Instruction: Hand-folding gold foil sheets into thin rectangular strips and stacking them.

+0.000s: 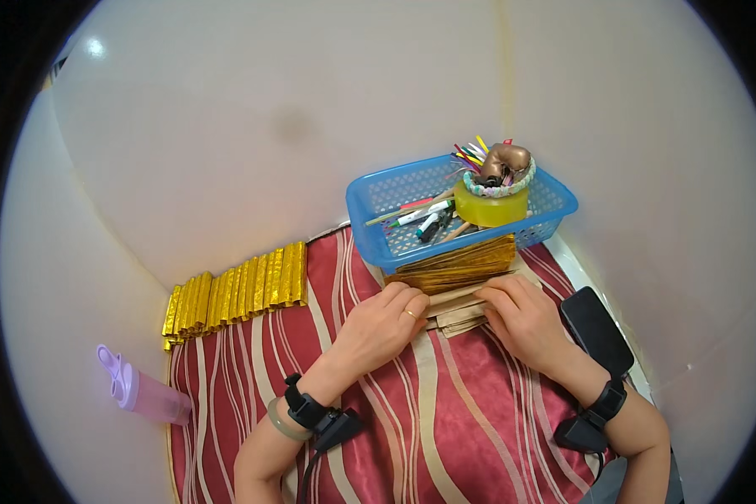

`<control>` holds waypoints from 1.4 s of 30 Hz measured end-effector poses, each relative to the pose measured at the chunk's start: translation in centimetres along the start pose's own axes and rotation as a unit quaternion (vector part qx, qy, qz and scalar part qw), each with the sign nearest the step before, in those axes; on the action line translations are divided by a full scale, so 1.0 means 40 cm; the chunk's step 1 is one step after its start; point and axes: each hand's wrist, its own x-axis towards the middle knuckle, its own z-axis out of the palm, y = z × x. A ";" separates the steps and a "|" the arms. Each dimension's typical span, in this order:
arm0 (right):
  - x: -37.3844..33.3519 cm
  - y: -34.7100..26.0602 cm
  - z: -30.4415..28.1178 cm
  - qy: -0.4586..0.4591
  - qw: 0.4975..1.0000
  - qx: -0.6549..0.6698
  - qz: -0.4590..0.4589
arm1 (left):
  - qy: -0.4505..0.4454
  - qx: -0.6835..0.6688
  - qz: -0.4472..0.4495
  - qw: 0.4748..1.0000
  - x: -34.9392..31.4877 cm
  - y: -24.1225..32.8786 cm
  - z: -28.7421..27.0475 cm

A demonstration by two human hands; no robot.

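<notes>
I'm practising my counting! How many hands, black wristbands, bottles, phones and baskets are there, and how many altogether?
Hands: 2
Black wristbands: 2
Purple bottle: 1
Phone: 1
Blue basket: 1
Total: 7

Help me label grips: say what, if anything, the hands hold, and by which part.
A tan paper strip, held by its two ends: the left hand at the left end, the right hand at the right.

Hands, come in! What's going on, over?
Left hand and right hand on tan paper. Brown-gold stack just beyond. Blue basket close behind it.
</notes>
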 end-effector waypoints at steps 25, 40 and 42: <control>-0.063 -0.165 -0.074 -0.283 0.928 0.106 -0.218 | -0.131 -0.123 -0.077 0.981 0.026 -0.010 -0.060; -0.051 -0.117 -0.130 -0.329 0.921 0.168 -0.122 | -0.208 -0.254 -0.044 0.944 -0.110 0.142 -0.164; -0.051 -0.103 -0.125 -0.298 0.934 0.154 -0.120 | -0.215 -0.246 -0.045 0.944 -0.120 0.177 -0.152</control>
